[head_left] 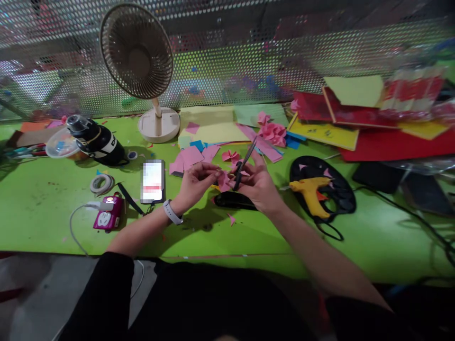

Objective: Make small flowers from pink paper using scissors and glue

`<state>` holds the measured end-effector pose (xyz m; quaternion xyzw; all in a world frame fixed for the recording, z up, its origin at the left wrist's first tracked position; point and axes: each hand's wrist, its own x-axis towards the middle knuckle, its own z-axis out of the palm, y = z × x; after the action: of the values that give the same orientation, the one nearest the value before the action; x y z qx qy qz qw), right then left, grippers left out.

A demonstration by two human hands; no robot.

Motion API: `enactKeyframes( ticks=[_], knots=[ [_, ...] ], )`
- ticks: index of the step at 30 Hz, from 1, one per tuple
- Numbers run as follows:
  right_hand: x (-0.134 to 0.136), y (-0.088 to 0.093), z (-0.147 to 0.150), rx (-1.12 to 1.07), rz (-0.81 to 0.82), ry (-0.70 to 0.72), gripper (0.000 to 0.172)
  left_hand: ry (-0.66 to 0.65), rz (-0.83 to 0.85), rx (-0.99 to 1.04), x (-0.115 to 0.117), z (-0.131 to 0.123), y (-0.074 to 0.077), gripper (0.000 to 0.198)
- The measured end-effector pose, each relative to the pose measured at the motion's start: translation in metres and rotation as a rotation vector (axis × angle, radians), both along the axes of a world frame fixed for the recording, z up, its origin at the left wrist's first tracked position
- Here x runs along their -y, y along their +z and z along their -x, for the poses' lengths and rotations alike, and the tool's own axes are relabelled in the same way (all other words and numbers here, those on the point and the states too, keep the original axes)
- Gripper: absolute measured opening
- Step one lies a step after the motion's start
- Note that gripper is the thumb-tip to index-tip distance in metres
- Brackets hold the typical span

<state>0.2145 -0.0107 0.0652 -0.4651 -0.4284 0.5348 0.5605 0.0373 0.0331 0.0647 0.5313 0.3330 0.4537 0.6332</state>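
My left hand (201, 181) is closed, pinching a folded piece of pink paper (224, 181) between thumb and fingertips. My right hand (261, 184) is wrapped round a pair of dark scissors (245, 162), whose blades point up and away from me. Its fingertips are close beside the paper; whether they touch it too, I cannot tell. Just beyond the hands lies a small pink paper flower (231, 156), with flat pink paper pieces (192, 157) to its left. A black object (232, 201), perhaps a stapler, rests under the hands, partly hidden.
Left on the green table (199, 239) are a phone (152, 182), a tape roll (101, 183), a pink power adapter (108, 213), a black bottle (101, 144) and a fan (158, 124). Right, a yellow glue gun (313, 194) lies on a black pad (343, 189). Pink flowers (272, 132) stand behind.
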Motion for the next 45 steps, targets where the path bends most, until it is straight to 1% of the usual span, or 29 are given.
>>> enactKeyframes(
  ticks=[3,7,9,12,15,17,19,20,22,27,31,36,40,45],
  knots=[
    [0.001,-0.003,-0.003,0.020,-0.036,0.017,0.102,-0.036,0.031,-0.037,0.002,0.001,0.003,0.032],
    [-0.001,-0.008,-0.009,0.080,-0.061,0.013,0.103,-0.231,0.135,-0.129,0.002,0.005,0.003,0.036],
    [-0.001,-0.011,-0.010,0.111,-0.067,0.021,0.101,-0.278,0.187,-0.145,0.002,0.005,0.000,0.038],
    [-0.002,-0.013,-0.009,0.150,-0.071,0.024,0.097,-0.265,0.219,-0.145,0.002,0.004,-0.002,0.039],
    [-0.001,-0.013,-0.009,0.206,-0.092,-0.007,0.090,-0.269,0.227,-0.134,0.002,0.004,-0.002,0.040],
    [0.000,-0.012,-0.012,0.246,-0.099,-0.050,0.081,-0.249,0.227,-0.131,0.001,0.005,0.001,0.040],
    [0.001,-0.010,-0.018,0.263,-0.079,-0.063,0.068,-0.191,0.231,-0.128,-0.001,0.006,0.005,0.038],
    [0.001,-0.009,-0.021,0.264,-0.057,-0.047,0.064,-0.156,0.238,-0.121,-0.002,0.007,0.008,0.037],
    [0.001,-0.007,-0.026,0.274,0.000,0.032,0.059,-0.095,0.252,-0.089,-0.005,0.009,0.012,0.034],
    [0.004,-0.001,-0.028,0.331,0.169,0.250,0.066,-0.008,0.266,-0.014,-0.010,0.014,0.020,0.037],
    [0.008,0.004,-0.025,0.328,0.221,0.337,0.067,0.065,0.263,0.040,-0.012,0.017,0.023,0.043],
    [0.011,0.007,-0.023,0.407,0.205,0.320,0.065,0.048,0.279,0.070,-0.012,0.017,0.024,0.042],
    [0.011,0.007,-0.021,0.397,0.198,0.299,0.064,0.037,0.271,0.083,-0.011,0.017,0.023,0.039],
    [0.012,0.008,-0.019,0.389,0.232,0.291,0.069,0.010,0.276,0.074,-0.009,0.016,0.023,0.039]
  ],
)
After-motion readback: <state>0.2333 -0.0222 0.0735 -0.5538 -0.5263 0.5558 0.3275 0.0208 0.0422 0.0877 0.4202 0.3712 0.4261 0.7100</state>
